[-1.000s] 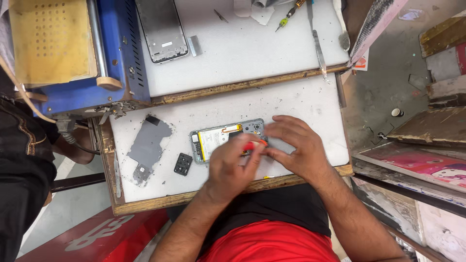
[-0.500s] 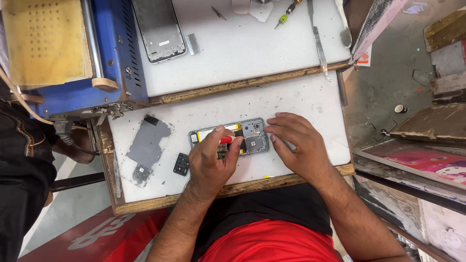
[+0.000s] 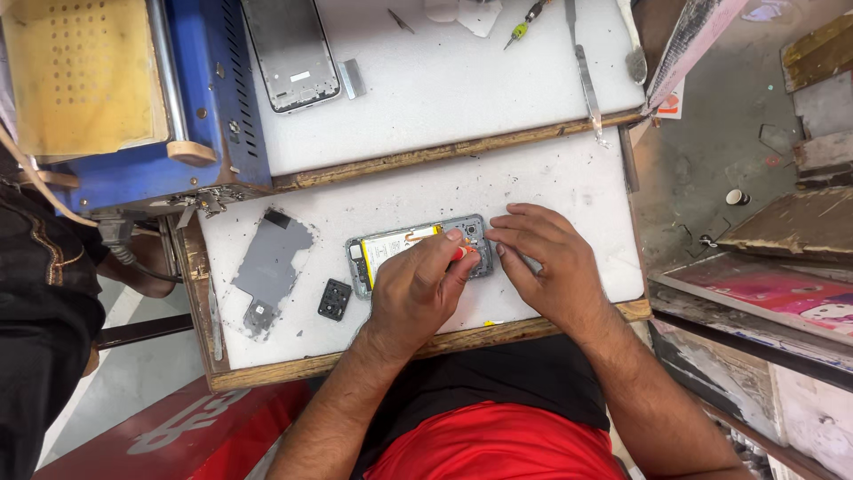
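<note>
An opened phone (image 3: 391,249) lies back-off on the white work board (image 3: 569,187), its yellow battery showing. My left hand (image 3: 413,289) covers the phone's lower middle and pinches a small red-handled tool (image 3: 459,253), its tip at the phone's right end. My right hand (image 3: 542,267) rests on that same right end, with its fingertips pressing the phone's edge close to the tool. The tool's tip is hidden by my fingers.
A grey metal plate (image 3: 271,262) and a small black part (image 3: 334,300) lie left of the phone. On the upper table are a phone frame (image 3: 291,53), a screwdriver (image 3: 524,20), a metal strip (image 3: 586,80) and a blue machine (image 3: 209,98). A person in dark clothes (image 3: 35,293) stands at the left.
My left hand with the red tool slid left to the phone's middle, then back right to its end. My right hand stayed on the right end.
</note>
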